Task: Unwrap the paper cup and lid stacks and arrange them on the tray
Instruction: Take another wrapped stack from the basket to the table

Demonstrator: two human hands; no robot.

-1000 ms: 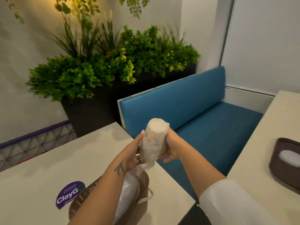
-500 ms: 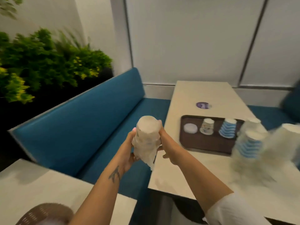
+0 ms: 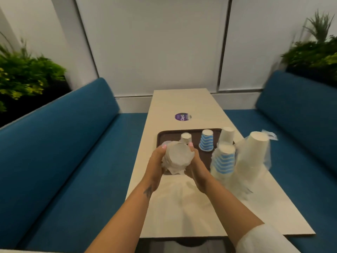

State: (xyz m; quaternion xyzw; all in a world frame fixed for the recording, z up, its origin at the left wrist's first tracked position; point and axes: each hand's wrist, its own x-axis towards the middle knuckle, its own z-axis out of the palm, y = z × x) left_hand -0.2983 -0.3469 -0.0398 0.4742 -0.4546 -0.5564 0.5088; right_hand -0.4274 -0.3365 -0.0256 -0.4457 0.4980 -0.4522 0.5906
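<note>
Both hands hold a wrapped stack (image 3: 177, 158) of cups in crinkled whitish plastic, its round end towards me, above the near edge of the brown tray (image 3: 162, 136). My left hand (image 3: 156, 162) grips its left side and my right hand (image 3: 196, 166) grips its right side. On the tray stand a small patterned cup stack (image 3: 186, 138), a blue-striped cup stack (image 3: 207, 140) and a white cup stack (image 3: 228, 135). Beside the tray on the right stand a wrapped blue-striped stack (image 3: 223, 161) and a taller wrapped white stack (image 3: 252, 157).
The long beige table (image 3: 182, 105) carries a purple round sticker (image 3: 182, 117) beyond the tray. Blue benches (image 3: 73, 152) run along both sides. Planters with green plants (image 3: 23, 77) stand behind each bench back. A white wall closes the far end.
The view has swung right from the other table with the basket to the table with the tray. Both hands carried the wrapped stack along, and it now sits over the tray's near edge.
</note>
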